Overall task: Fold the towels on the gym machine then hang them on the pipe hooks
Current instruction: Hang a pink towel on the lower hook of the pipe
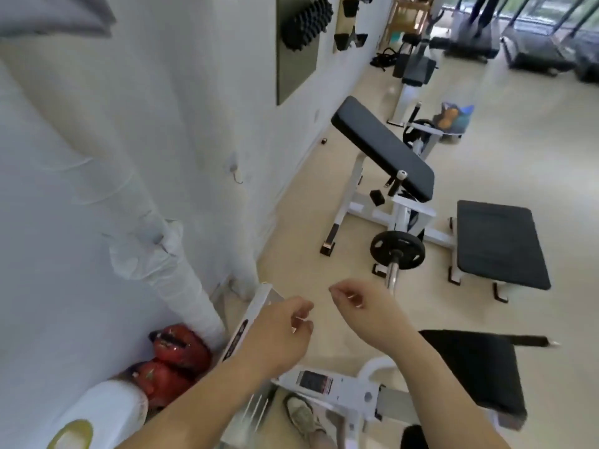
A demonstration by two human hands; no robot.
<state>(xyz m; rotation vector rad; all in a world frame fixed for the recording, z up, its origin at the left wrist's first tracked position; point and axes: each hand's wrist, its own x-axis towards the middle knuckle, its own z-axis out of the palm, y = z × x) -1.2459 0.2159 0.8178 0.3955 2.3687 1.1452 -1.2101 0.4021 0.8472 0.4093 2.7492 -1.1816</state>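
The left hand (282, 328) and right hand (359, 306) are near each other but apart, fingers loosely curled, empty. What looks like a grey towel (55, 14), blurred, hangs high above and left of them, over the wrapped pipe (186, 286). Probably soft, light and limp, so best pinched at its corners.

No legible txt: sticker (314, 381) on white machine frame (351, 393) too blurry.

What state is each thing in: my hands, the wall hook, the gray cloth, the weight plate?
Left hand: fingers loosely curled, empty.
Right hand: fingers loosely curled, empty.
Wall hook: bare, nothing hung.
Gray cloth: hanging, partly out of frame.
Weight plate: mounted on its bar.
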